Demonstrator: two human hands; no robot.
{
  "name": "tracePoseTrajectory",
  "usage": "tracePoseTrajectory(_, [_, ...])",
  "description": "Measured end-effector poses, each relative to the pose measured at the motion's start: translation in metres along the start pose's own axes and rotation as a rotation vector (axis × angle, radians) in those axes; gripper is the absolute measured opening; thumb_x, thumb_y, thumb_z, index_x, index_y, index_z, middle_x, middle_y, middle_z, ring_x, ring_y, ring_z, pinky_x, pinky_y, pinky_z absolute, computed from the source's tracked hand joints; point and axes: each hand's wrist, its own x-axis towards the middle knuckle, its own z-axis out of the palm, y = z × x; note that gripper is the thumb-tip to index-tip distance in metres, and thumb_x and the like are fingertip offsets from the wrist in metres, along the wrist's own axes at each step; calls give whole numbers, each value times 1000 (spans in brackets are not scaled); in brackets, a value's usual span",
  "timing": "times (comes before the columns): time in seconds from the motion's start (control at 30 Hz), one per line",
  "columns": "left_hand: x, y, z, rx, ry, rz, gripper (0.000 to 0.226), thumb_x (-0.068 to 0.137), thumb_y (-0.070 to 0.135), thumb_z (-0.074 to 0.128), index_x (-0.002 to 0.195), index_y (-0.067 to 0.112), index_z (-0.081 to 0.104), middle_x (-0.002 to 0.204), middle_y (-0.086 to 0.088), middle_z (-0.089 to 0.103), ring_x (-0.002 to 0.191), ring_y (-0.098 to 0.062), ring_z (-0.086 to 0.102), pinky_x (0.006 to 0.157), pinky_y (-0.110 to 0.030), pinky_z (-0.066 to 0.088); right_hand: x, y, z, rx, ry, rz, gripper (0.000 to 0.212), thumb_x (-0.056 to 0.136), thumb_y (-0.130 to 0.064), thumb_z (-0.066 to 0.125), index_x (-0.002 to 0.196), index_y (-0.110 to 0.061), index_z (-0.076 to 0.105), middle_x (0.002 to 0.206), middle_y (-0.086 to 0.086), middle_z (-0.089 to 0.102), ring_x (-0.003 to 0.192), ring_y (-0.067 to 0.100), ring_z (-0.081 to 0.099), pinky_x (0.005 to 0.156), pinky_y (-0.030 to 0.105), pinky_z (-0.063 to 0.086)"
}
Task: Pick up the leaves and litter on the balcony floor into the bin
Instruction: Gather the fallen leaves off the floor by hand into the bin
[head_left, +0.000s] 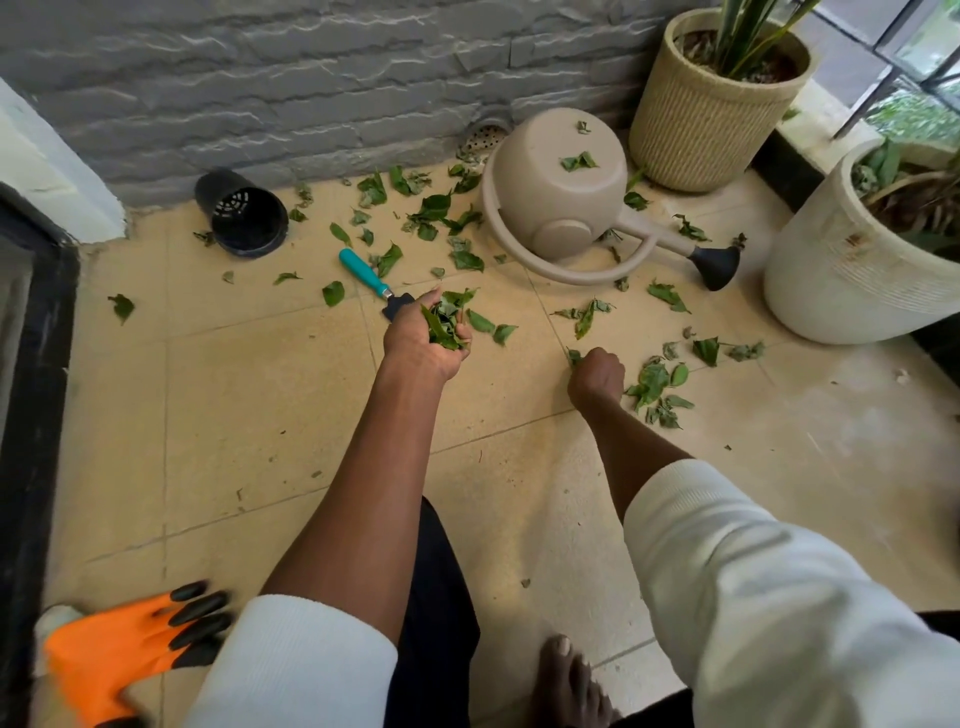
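Leaves (447, 213) are lying scattered flat on the tiled floor (249, 395), pointing every way, thickest near the tipped watering can (563, 192). Left hand (423, 340) is cupping a bunch of leaves (445, 319), tips pointing up. Right hand (597, 375) is pinching a leaf (573, 356) at the floor. No writing is showing.
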Motion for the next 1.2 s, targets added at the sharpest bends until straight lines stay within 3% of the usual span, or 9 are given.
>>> tracePoseTrajectory(0.2, [0,18,-13,-22,32,41,9,94,18,62,94,11,58,88,-8,54,74,-17,49,58,-23,39,-16,4,7,-76,95,-33,26,97,-5,47,116,0,63,122,19,53,112,34,47,96,43,47])
tracePoseTrajectory(0.33, [-2,27,-19,-42,26,53,11,94,19,62,102,11,59,87,-7,55,72,-16,51,56,-23,39,-36,-3,15,-113,36,-339,30,99,-7,42,122,-2,60,122,18,56,113,32,50,96,42,48])
tracePoseTrajectory(0.47, [-3,35,-25,-63,46,83,19,95,21,60,112,11,58,91,-6,55,74,-16,50,55,-23,38,-66,-59,33,29,-128,-603,27,100,-11,48,121,-9,64,120,14,60,111,27,58,98,40,50])
tracePoseTrajectory(0.67, [-4,52,-41,-91,69,121,11,96,21,58,91,11,58,82,-4,56,68,-13,51,54,-22,37,-81,-138,58,-124,-174,-666,35,100,-5,42,131,-6,58,120,17,58,108,31,58,91,40,52])
tracePoseTrajectory(0.93, [-5,70,-68,-112,100,141,8,94,19,61,90,12,58,81,-5,54,68,-14,51,56,-22,38,-101,-114,73,-266,-118,-806,28,99,-9,48,122,-5,62,122,15,56,115,29,49,96,38,50])
tracePoseTrajectory(1.0, [-3,67,-69,-123,93,119,10,94,19,60,89,11,56,80,-5,54,68,-15,51,57,-23,38,-106,-107,71,-147,-143,-709,24,99,-8,48,114,-4,66,113,14,61,109,28,55,92,38,52])
tracePoseTrajectory(1.03, [-1,64,-69,-127,88,97,11,94,19,60,88,11,56,80,-5,54,68,-15,51,58,-23,38,-105,-108,67,-14,-159,-554,20,97,-7,51,106,-4,69,106,13,64,103,28,60,89,37,53])
tracePoseTrajectory(1.13, [6,58,-68,-144,64,57,14,95,20,58,85,11,54,80,-4,55,64,-14,52,60,-25,39,-103,-128,33,600,-293,-57,13,87,0,65,75,-5,65,84,13,66,76,22,63,66,31,54])
tracePoseTrajectory(1.2, [9,53,-65,-138,63,67,13,95,21,58,87,11,55,82,-4,56,63,-14,53,60,-26,40,-106,-149,0,1022,-430,81,14,82,9,68,75,-3,65,78,13,63,66,18,60,56,26,53])
